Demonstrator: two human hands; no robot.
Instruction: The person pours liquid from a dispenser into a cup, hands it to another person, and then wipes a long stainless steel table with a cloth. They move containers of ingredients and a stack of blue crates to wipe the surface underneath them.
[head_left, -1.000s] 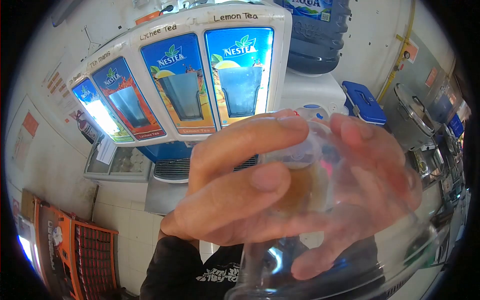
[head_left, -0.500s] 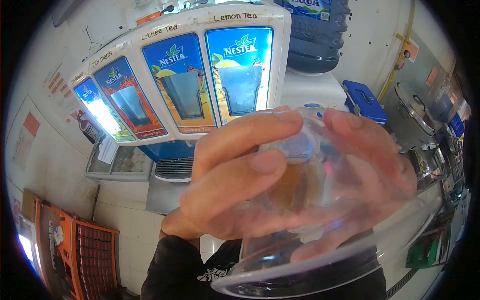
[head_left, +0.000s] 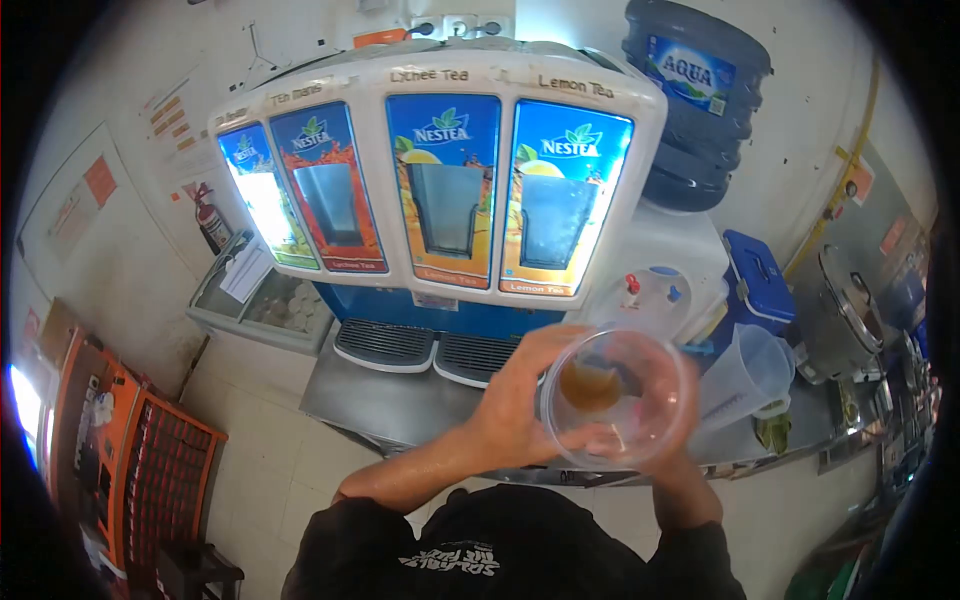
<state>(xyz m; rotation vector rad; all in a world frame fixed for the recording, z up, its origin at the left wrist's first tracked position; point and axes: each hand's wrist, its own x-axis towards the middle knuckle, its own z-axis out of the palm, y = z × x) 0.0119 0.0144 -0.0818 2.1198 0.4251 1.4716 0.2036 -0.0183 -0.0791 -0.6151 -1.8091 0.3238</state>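
Observation:
A clear plastic cup [head_left: 618, 440] is held in front of me, its round rim turned up toward the camera. My left hand [head_left: 512, 400] grips the cup's left side, fingers bent around it. From the right, my right hand [head_left: 672, 395] closes on the other side, partly seen through the clear plastic. An amber-brown patch [head_left: 590, 388] shows through the cup; whether it is liquid inside or something behind cannot be made out. Beyond my hands stands a drink dispenser [head_left: 440, 75] with lit tea panels.
Black drip trays [head_left: 385, 343] sit below the dispenser on a steel counter [head_left: 350, 395]. To the right are a clear measuring jug [head_left: 745, 375], a water dispenser with red and blue taps [head_left: 650, 295], a blue box [head_left: 760, 275] and a large metal pot [head_left: 845, 310].
The cup and both hands have moved down and away from the camera. The cup's rim, tilted low before, now faces up toward me. The view has shifted, showing more counter.

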